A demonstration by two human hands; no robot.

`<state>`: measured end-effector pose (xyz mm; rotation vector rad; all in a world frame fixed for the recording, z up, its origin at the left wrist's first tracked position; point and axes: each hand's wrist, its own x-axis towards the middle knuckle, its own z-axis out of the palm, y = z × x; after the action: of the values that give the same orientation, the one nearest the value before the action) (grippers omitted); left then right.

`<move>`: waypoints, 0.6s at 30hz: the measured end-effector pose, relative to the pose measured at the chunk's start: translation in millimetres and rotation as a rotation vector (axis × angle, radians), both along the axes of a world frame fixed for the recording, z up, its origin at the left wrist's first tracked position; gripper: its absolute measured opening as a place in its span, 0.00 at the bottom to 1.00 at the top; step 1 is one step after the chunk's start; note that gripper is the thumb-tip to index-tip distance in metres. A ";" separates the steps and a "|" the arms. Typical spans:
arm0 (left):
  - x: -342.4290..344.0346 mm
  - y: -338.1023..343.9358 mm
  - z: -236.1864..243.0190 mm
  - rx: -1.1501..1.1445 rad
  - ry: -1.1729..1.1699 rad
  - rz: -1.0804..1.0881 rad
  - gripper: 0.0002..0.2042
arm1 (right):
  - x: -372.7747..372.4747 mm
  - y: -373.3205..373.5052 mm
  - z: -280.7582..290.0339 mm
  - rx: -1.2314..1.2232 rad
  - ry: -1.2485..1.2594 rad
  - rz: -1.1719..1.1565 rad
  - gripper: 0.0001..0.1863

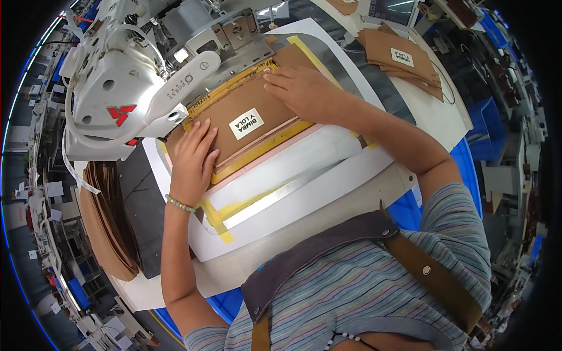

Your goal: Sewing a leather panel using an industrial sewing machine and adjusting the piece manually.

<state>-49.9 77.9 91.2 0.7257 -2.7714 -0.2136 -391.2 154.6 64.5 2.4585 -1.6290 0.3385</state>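
Note:
A brown panel [225, 130] with a white printed label [246, 123] lies in a yellow frame-like template [263, 145] beneath the sewing machine's head [193, 29]. My left hand [194, 153] rests on the panel's left end, fingers stretched out and slightly apart; a beaded bracelet circles that wrist. On the panel's right end my right hand [304, 93] lies with its fingers extended toward the template's far edge. Neither hand grips anything that I can see. The machine's housing hides part of the panel's far left edge.
White sheeting with yellow tape [219, 225] surrounds the template. A stack of brown panels [108, 219] stands at the left, and labelled brown panels [404, 57] are piled at the far right. A control screen [391, 10] is behind them. Blue bins [486, 128] sit beside the table.

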 end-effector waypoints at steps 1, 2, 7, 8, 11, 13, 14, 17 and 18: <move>-1.2 -1.2 -2.3 -0.033 -0.015 -0.010 0.22 | 0.0 -0.5 -1.8 -0.078 0.001 0.019 0.20; 0.2 -2.0 -2.6 -0.034 -0.013 -0.008 0.22 | 0.1 -1.2 -3.2 -0.157 0.002 0.038 0.19; 1.8 0.3 2.0 -0.038 -0.047 -0.015 0.22 | 1.3 -3.5 -0.1 -0.097 -0.028 0.013 0.20; 1.8 1.0 1.2 -0.037 -0.048 -0.010 0.22 | 1.1 -5.2 -0.6 -0.067 -0.027 0.002 0.21; 1.1 -1.3 2.7 -0.037 -0.042 -0.018 0.22 | 0.5 -14.0 -6.3 -0.061 0.020 0.011 0.21; 4.5 -2.0 2.2 -0.032 -0.039 -0.019 0.23 | 5.7 -13.6 -6.0 -0.105 0.118 0.013 0.21; 6.3 -2.6 2.5 -0.034 -0.038 -0.015 0.23 | 7.8 -14.0 -5.7 -0.146 0.214 0.011 0.21; 6.4 -2.9 2.6 -0.037 -0.036 -0.007 0.23 | 4.4 -18.2 -6.8 -0.195 0.128 0.061 0.21; 6.0 -3.3 2.9 -0.039 -0.038 -0.002 0.23 | 2.5 -22.7 -7.2 -0.195 0.128 0.061 0.21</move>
<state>-43.9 74.6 94.2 0.7243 -2.8044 -0.1475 -388.7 131.9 57.3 2.3358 -1.4023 0.3249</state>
